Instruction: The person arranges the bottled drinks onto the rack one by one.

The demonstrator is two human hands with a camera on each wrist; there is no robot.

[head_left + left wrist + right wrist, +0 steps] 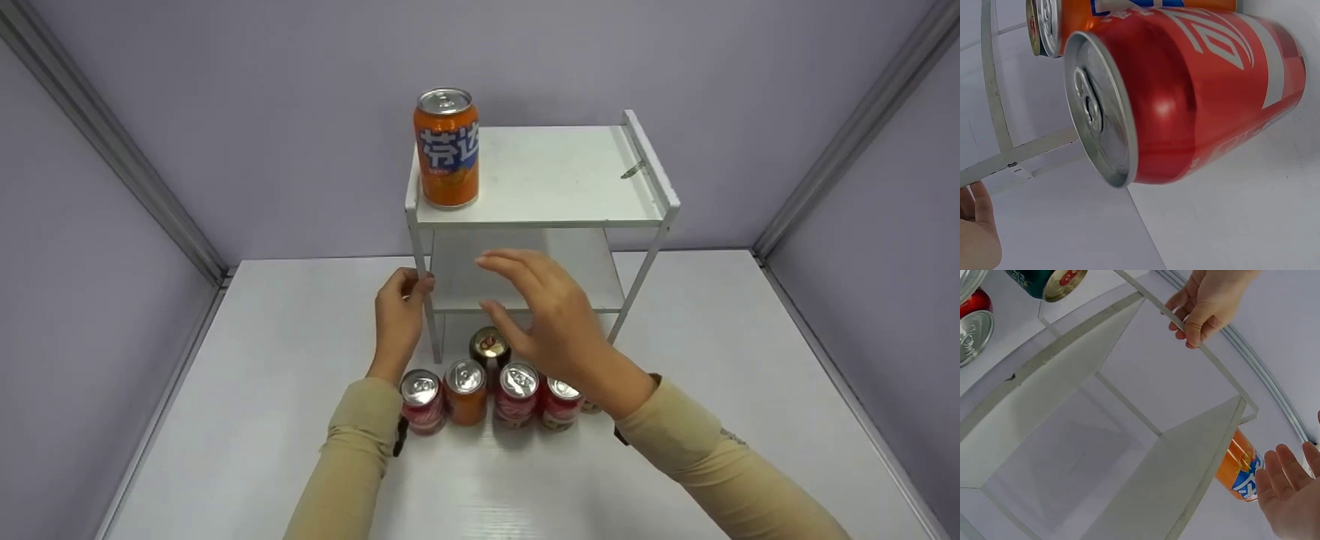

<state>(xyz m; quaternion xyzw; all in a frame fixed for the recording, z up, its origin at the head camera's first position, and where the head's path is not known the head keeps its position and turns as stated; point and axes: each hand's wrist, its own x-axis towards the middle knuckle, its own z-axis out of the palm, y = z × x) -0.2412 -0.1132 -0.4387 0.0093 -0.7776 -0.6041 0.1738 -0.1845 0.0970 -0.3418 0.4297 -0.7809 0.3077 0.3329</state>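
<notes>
Orange can (448,161) stands upright on the top shelf (555,165) of a white rack (551,223), at the left end, label facing the viewer. Neither hand touches it.

Left hand (401,304): fingers and thumb curled round the rack's left front post (434,337), between the top shelf and the lower shelf (465,255), nearer the lower. Grip confirmed from the right wrist view. Orange can sits above this hand, on the same side of the rack.

Right hand (555,311): raised in front of the rack, fingers extended, thumb spread away from them, nothing between. In the head view it covers part of the lower shelf; orange can is above and to its left, a clear gap between. The two hands are apart.

On the worktop (300,420), low in front of the rack and between the forearms, a row of upright cans. From the left: red can (424,409) close by the left wrist, second orange can (466,401), two more red ones, then one mostly hidden by the right wrist. Dark green can (490,343) with a gold top stands behind the row. Beige sleeves (352,442) on both arms.
</notes>
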